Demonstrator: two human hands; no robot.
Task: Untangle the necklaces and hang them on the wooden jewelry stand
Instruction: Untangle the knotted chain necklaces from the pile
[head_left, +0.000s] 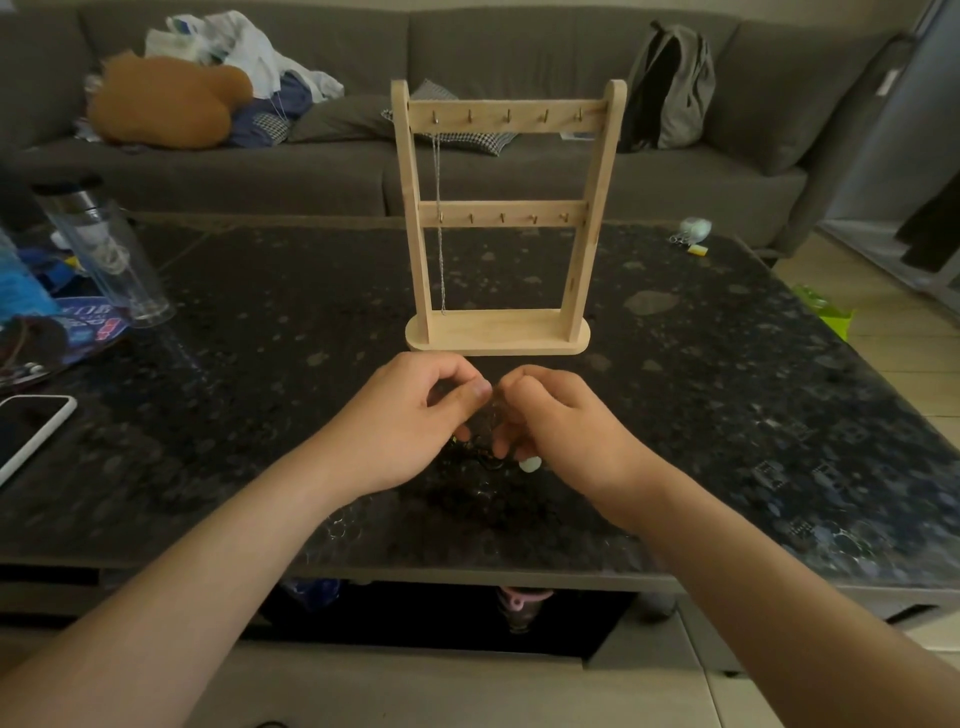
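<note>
The wooden jewelry stand (498, 218) stands upright on the dark table (727, 395), just beyond my hands. One thin silver chain (440, 223) hangs from the leftmost hook of its top bar, reaching almost to the base. In front of the stand, my left hand (410, 421) and my right hand (566, 426) meet, fingertips pinching a thin necklace chain between them. Below the fingers a dark tangle of necklaces (480, 457) lies on the table, with a small white pendant (530, 464) under my right hand.
A phone (28, 431) lies at the left edge, with a clear bottle (106, 249) and colourful packets behind it. A small white object with rings (693, 231) sits at the far right corner. A grey sofa with a backpack (672, 88) and clothes stands behind the table.
</note>
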